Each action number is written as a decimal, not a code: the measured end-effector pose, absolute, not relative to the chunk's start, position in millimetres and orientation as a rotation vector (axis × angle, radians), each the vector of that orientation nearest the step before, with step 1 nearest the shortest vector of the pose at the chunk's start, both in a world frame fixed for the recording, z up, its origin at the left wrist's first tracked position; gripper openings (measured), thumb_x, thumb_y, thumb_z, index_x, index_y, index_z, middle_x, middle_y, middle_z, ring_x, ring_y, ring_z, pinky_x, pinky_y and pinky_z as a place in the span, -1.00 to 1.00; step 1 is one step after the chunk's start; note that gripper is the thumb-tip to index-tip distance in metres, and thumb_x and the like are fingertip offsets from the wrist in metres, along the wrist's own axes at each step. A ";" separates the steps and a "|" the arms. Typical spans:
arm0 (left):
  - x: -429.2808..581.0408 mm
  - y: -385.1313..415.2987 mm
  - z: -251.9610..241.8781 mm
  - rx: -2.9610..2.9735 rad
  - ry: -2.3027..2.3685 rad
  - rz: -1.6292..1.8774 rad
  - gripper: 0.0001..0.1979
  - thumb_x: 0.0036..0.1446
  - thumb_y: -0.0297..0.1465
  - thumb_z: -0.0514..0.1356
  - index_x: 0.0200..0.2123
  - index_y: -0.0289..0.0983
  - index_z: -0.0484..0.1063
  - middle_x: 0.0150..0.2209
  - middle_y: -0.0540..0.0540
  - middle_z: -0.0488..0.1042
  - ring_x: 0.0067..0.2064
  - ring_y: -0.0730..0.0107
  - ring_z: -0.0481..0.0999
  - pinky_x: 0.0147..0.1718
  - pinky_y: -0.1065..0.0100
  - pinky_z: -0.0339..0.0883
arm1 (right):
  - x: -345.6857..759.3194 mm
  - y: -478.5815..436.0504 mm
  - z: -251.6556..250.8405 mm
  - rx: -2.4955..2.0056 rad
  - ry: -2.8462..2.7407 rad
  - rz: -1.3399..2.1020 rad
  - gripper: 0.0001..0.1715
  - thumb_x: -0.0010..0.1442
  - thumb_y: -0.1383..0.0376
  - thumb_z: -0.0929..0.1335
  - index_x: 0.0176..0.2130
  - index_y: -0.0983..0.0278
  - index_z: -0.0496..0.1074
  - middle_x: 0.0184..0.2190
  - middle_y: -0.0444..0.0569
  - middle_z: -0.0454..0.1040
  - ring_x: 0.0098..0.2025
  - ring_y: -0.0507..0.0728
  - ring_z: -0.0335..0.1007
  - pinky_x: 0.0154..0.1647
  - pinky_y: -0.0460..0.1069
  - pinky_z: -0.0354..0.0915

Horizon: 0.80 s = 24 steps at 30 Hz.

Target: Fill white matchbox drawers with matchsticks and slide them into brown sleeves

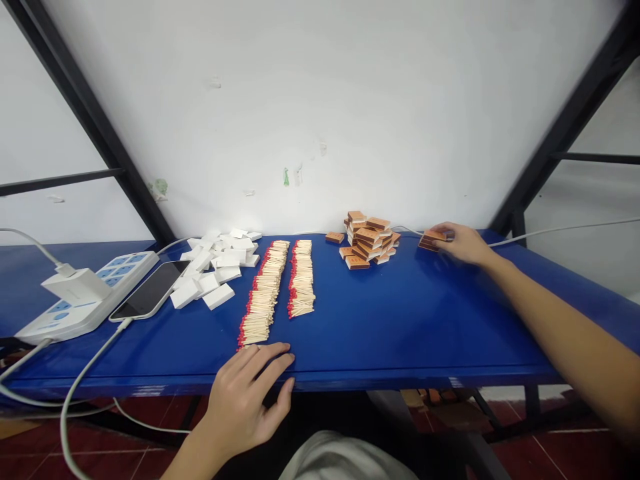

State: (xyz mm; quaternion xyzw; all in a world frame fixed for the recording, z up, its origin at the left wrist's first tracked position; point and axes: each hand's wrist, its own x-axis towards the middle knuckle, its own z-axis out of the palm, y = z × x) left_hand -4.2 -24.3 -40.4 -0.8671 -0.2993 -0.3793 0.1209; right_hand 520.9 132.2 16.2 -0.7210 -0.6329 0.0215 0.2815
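Near the back right of the blue table, my right hand (464, 244) has its fingers closed on a brown matchbox (430, 240). A pile of brown matchboxes (369, 241) stands left of it, with one single matchbox (335, 237) beside the pile. My left hand (253, 393) lies at the table's front edge, fingers apart and holding nothing, just below a long row of red-tipped matches (263, 293). To the right of that row is a shorter row of matches (301, 279). White box pieces (220, 259) are heaped at the left.
A phone (150, 291) with a cable lies left of the white pieces. Beside it is a power strip (120, 270) with a white charger (83, 287). The blue table (400, 333) backs onto a white wall, between black metal posts. A thin cable runs along the back right.
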 end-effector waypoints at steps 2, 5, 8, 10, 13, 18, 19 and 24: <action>-4.0 -24.4 -40.3 -2.530 -0.874 -1.109 -0.79 0.22 -0.48 0.19 -0.08 -0.24 0.50 -0.11 -0.16 0.62 -0.21 0.23 0.58 -0.22 0.22 0.46 | 522.6 133.6 15.4 -1.934 -1.695 0.062 -0.63 0.16 0.38 0.41 0.00 0.31 0.48 -0.02 0.15 0.58 -0.08 0.18 0.49 -0.04 0.02 0.28; -4.0 -24.5 -39.9 -2.531 -0.877 -1.110 -0.79 0.22 -0.48 0.19 -0.09 -0.23 0.50 -0.11 -0.16 0.62 -0.21 0.23 0.59 -0.23 0.22 0.46 | 524.3 134.9 14.5 -1.942 -1.689 0.067 -0.62 0.15 0.35 0.42 -0.01 0.30 0.49 -0.03 0.14 0.58 -0.08 0.20 0.49 -0.06 0.03 0.29; -3.9 -23.8 -40.1 -2.532 -0.881 -1.112 -0.80 0.22 -0.48 0.19 -0.10 -0.23 0.51 -0.12 -0.16 0.62 -0.23 0.24 0.59 -0.24 0.23 0.47 | 524.1 134.8 13.8 -1.936 -1.690 0.063 -0.62 0.13 0.32 0.42 -0.02 0.28 0.49 -0.05 0.11 0.60 -0.09 0.21 0.49 -0.06 0.03 0.31; -3.5 -23.5 -40.7 -2.530 -0.882 -1.112 -0.80 0.22 -0.48 0.19 -0.10 -0.23 0.51 -0.12 -0.16 0.62 -0.23 0.24 0.59 -0.24 0.23 0.47 | 523.0 134.0 13.9 -1.922 -1.690 0.035 -0.62 0.12 0.29 0.42 -0.03 0.28 0.49 -0.05 0.11 0.59 -0.06 0.23 0.49 -0.01 0.05 0.31; -3.0 -25.4 -40.1 -2.538 -0.886 -1.128 -0.79 0.21 -0.48 0.19 -0.09 -0.22 0.50 -0.12 -0.15 0.62 -0.23 0.23 0.60 -0.23 0.22 0.48 | 518.8 132.0 17.1 -1.889 -1.670 -0.051 -0.64 0.13 0.24 0.41 -0.06 0.30 0.50 0.01 0.17 0.57 0.00 0.27 0.47 0.08 0.10 0.30; -16.9 -29.4 -22.3 -2.779 -1.074 -1.280 -0.80 0.30 -0.43 0.13 -0.05 -0.17 0.48 -0.07 -0.11 0.61 -0.09 0.27 0.62 -0.13 0.28 0.52 | 495.9 123.1 31.3 -1.772 -1.639 -0.181 -0.72 0.20 0.26 0.31 -0.13 0.30 0.52 -0.08 0.15 0.60 -0.16 0.22 0.54 -0.03 0.10 0.40; -23.6 -27.6 -16.2 -2.780 -1.099 -1.374 -0.80 0.34 -0.42 0.08 -0.08 -0.16 0.48 -0.10 -0.10 0.61 -0.12 0.29 0.62 -0.18 0.31 0.53 | 487.3 119.8 34.5 -1.730 -1.655 -0.201 -0.71 0.21 0.27 0.30 -0.13 0.30 0.52 -0.12 0.13 0.61 -0.20 0.20 0.54 -0.06 0.09 0.41; -68.7 1.8 6.7 -2.367 -1.384 -1.292 -0.81 0.33 -0.29 0.13 -0.07 -0.15 0.49 -0.08 -0.10 0.58 -0.09 0.19 0.55 -0.19 0.24 0.43 | 427.3 101.1 45.4 -1.455 -1.910 -0.249 -0.73 0.25 0.24 0.31 -0.10 0.19 0.55 -0.13 0.01 0.61 -0.13 0.22 0.54 -0.04 0.10 0.43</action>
